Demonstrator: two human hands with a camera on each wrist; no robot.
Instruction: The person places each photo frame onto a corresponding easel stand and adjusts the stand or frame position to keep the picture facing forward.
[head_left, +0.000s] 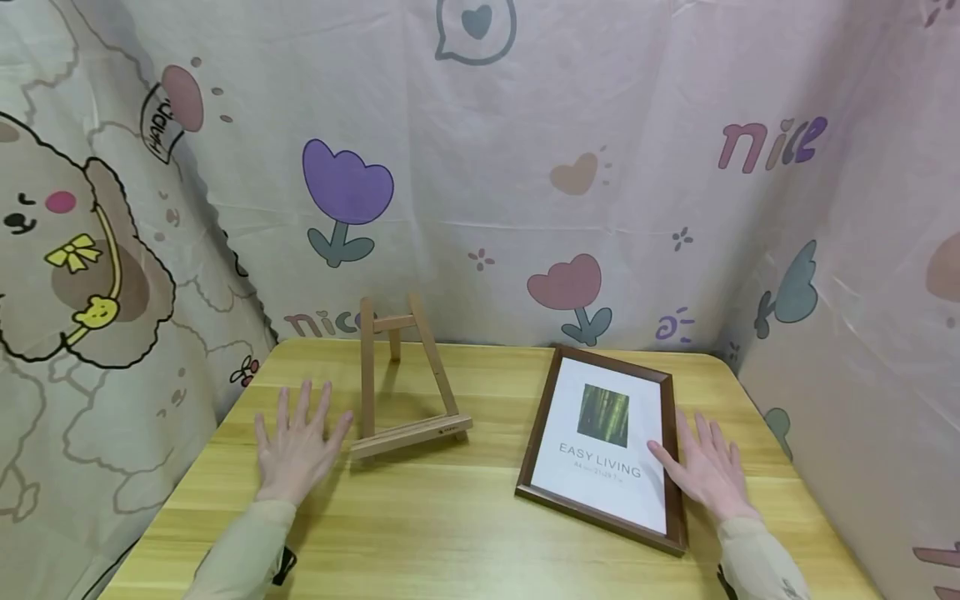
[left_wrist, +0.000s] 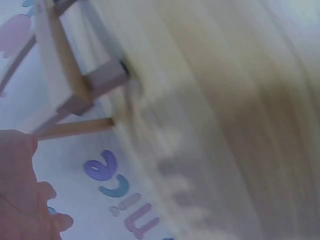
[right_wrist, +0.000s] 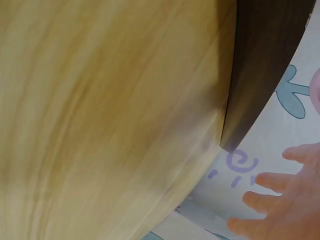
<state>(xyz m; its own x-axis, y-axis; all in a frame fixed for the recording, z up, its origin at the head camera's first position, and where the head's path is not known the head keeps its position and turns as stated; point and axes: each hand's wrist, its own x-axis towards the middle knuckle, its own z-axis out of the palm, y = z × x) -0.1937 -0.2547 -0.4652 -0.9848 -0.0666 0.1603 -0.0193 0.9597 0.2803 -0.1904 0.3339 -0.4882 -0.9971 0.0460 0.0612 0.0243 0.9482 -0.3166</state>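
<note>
A small wooden easel [head_left: 411,433] stands on the left half of the table, its ledge facing front. Just left of it my left hand [head_left: 298,450] is spread with straight fingers, holding nothing; the left wrist view shows the easel's ledge end [left_wrist: 75,102] apart from the fingers. On the right half lies a brown picture frame [head_left: 542,417], face up, with a white insert reading "EASY LIVING" and a green forest picture. My right hand [head_left: 708,471] is spread at its right side, the thumb over the frame's right edge. Whether that thumb touches it I cannot tell.
The light wood table [head_left: 420,533] has rounded far corners. A white patterned cloth [head_left: 465,167] hangs behind it and along both sides, close to the table's edges. Between easel and frame runs a strip of bare tabletop.
</note>
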